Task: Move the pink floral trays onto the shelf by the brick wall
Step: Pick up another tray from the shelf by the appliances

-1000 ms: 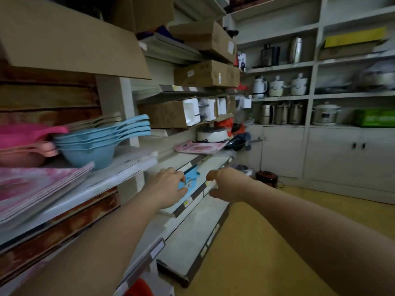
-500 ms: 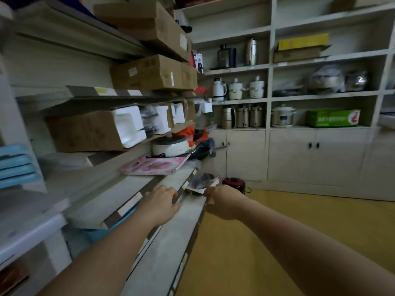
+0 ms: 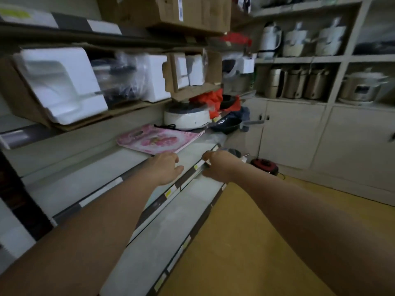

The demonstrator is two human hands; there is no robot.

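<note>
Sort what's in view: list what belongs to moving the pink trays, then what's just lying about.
For the job: pink floral trays, left hand, right hand.

Lying about: white cooker, black pan, cardboard box, foam packing, red appliance on the floor.

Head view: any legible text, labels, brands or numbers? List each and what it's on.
None can be read; the frame is motion-blurred.
Shelf-edge price tags: yellow and white strips, print blurred.
Cardboard box on the upper shelf: white sticker with barcode-like marks, unreadable.
Pink floral tray: an oval label near its left end, too blurred.
Rice cooker on the right: dark panel, too small.
</note>
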